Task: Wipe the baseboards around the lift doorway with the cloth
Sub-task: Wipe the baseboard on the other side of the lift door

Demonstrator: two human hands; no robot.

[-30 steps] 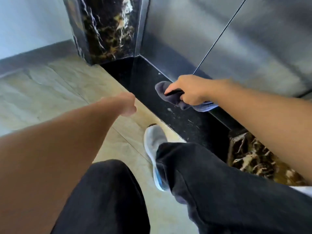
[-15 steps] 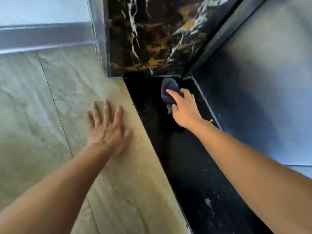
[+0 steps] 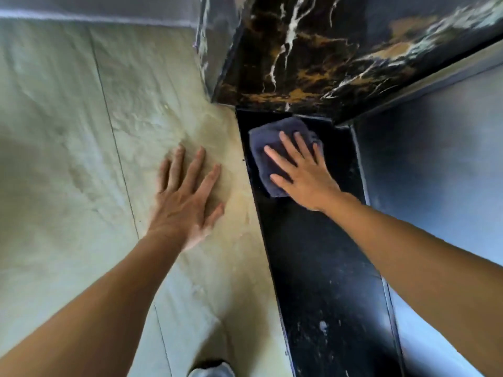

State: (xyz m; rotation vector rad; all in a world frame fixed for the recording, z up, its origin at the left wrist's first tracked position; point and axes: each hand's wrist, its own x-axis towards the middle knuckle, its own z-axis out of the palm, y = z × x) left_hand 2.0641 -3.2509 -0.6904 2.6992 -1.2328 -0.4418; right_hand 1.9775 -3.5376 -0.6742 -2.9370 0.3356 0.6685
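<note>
A dark blue cloth (image 3: 269, 144) lies flat on the black stone threshold (image 3: 321, 268) in the corner of the lift doorway. My right hand (image 3: 302, 172) presses down on the cloth with its fingers spread. The cloth's far edge sits close to the foot of the black-and-gold marble door surround (image 3: 304, 55). My left hand (image 3: 187, 194) rests palm down, fingers apart, on the beige floor tile (image 3: 68, 159) just left of the threshold. A grey baseboard (image 3: 95, 9) runs along the wall at the top left.
The steel lift door (image 3: 441, 164) stands along the right edge of the threshold. White specks dot the near part of the black stone. The toe of a pale shoe (image 3: 211, 370) shows at the bottom edge.
The view has dropped closer to the corner. My right hand went from gripping the bunched cloth to pressing it flat and spread on the threshold. My left hand stays planted on the tile.
</note>
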